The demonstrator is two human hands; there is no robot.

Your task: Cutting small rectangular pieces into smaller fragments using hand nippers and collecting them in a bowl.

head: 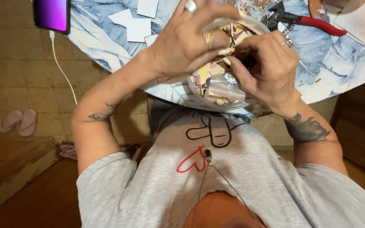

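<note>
Phone [51, 14] with white cable [62, 69] at table edge, far left. Left hand [182, 42] grips the clear plastic tub [216, 90] of tile shards at the table's near edge — right hand [267, 69] pinches inside it, fingers curled. Red-handled nippers [305, 20] lie beyond — well right.

Much of the clear plastic container [227, 95] of broken tile pieces is covered by the left hand [186, 42] and the right hand [267, 69], so what the fingertips pinch inside it cannot be made out. The phone [52, 14], the red-handled nippers [305, 20] and the white tile pieces [134, 25] on the round table [343, 63] are cut off by the top edge. The person's head is cropped at the bottom edge.
</note>
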